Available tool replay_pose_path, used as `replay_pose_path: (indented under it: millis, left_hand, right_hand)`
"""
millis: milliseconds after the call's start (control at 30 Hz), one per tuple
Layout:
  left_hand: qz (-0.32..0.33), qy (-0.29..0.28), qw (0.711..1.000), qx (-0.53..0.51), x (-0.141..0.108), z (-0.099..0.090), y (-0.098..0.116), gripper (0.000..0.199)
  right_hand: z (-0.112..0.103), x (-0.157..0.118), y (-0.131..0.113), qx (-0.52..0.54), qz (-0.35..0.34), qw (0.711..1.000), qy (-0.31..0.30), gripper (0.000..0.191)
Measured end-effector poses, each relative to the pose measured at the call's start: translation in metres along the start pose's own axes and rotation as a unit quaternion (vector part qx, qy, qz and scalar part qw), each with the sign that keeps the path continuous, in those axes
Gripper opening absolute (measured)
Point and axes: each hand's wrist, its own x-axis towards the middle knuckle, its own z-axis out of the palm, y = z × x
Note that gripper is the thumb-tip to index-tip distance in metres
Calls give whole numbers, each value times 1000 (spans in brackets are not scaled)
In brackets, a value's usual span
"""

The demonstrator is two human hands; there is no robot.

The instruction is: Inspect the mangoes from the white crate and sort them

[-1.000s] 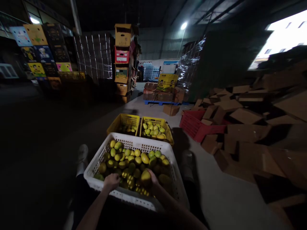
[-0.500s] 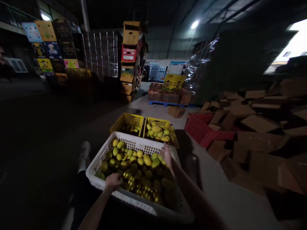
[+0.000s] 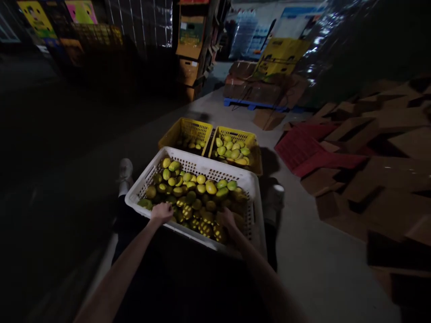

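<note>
A large white plastic crate (image 3: 252,179) stands between my legs, filled with yellow-green oval fruit (image 3: 210,187). My left hand (image 3: 162,212) is closed in a fist just inside the near left rim, over the fruit; whatever its fingers hold is hidden. Deeper in the right half, my right hand (image 3: 226,219) is down among the shaded fruit. Its fingers are dark and blurred, so their grip does not show. Spots of light dapple the fruit between both hands. Beyond the far rim, a yellow crate (image 3: 257,158) holds similar fruit, and another yellow crate (image 3: 168,132) beside it holds fewer.
Cardboard boxes (image 3: 387,184) lie heaped on the right, with a red crate (image 3: 303,148) at their edge. Further back are a blue pallet (image 3: 251,105) with boxes on it and a tall box stack (image 3: 190,40). My shoes (image 3: 125,169) flank the white crate.
My right hand has moved from the far right rim down and nearer, into the fruit. My left hand stays by the near rim. The view has tilted downward.
</note>
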Motion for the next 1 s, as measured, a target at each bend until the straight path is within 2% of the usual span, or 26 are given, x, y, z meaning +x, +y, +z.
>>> replay_pose_path:
  millis: [100, 167, 367, 533, 633, 800, 1000]
  left_hand:
    - [-4, -5, 1000, -1, -1, -1, 2, 35]
    - [-7, -9, 1000, 0, -2, -2, 3, 34]
    - [-18, -25, 1000, -5, -5, -8, 8, 32]
    - [-30, -42, 999, -4, -3, -7, 10, 33]
    - [-33, -40, 999, -11, 0, -3, 9, 32]
    - [-38, -39, 998, -20, 1, -1, 9, 31]
    - [-40, -35, 998, -16, 0, -3, 7, 32]
  right_hand:
    - [17, 20, -11, -91, -30, 995, -31, 30]
    - [27, 32, -20, -130, -57, 989, -31, 27]
    - [38, 85, -39, -177, -120, 977, -7, 45]
    - [47, 129, -40, -193, -109, 975, 2, 36]
    - [53, 146, -39, -194, -98, 976, 11, 40]
    - [55, 152, -38, -184, -122, 975, 16, 40]
    - [37, 118, -32, -149, -190, 971, 2, 40]
